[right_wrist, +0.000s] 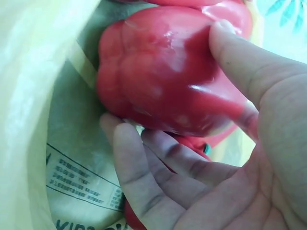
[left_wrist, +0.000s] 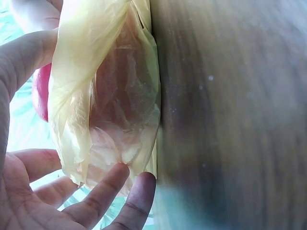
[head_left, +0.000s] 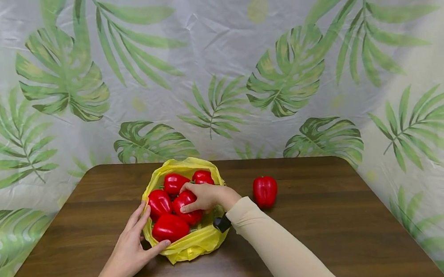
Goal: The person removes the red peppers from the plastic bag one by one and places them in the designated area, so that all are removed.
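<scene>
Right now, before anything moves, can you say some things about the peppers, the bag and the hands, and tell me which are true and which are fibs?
1. The right hand holds a red pepper inside the yellow bag. True.
2. The bag is tied shut. False: its mouth is wide open.
3. The left hand touches the bag. True.
4. Every pepper is in the bag. False: an outside pepper sits on the table.
5. That outside pepper is green all over. False: it is red.
</scene>
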A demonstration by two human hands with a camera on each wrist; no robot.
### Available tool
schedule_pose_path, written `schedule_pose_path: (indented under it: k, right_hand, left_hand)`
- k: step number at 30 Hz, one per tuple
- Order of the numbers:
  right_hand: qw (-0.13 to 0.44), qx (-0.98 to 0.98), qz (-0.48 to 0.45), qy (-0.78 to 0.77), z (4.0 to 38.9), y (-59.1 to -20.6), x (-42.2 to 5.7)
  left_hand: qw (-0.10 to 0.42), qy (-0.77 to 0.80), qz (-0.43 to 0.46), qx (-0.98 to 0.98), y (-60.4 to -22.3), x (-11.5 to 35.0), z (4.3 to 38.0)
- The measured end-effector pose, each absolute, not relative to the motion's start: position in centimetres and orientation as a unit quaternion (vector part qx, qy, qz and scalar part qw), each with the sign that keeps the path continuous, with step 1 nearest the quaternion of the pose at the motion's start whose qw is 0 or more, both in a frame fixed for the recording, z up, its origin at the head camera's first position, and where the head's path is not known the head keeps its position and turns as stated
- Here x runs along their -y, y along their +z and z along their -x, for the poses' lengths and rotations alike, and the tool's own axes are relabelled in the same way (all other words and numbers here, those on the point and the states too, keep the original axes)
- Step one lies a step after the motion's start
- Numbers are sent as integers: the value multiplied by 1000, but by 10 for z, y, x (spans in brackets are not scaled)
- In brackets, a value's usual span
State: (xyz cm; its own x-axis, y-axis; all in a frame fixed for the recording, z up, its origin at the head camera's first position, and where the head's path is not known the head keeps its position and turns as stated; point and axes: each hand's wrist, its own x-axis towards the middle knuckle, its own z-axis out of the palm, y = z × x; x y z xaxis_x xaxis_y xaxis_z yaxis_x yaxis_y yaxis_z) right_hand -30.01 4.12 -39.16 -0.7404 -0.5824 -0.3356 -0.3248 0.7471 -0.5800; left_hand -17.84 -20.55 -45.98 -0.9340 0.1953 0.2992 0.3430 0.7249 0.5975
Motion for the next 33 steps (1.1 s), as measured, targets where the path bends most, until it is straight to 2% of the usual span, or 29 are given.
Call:
schedule_pose_path:
  k: [8, 16, 33]
  right_hand:
    - [241, -906, 261, -231, 298, -393, -48]
    - [254, -892, 259, -270, 297, -391, -55]
    - [232, -882, 271, -309, 293, -386, -68]
  left_hand:
    - [104, -338, 141, 925, -461, 205, 178]
    - [112, -339, 144, 923, -461, 205, 180]
    - [112, -341, 147, 922, -462, 207, 180]
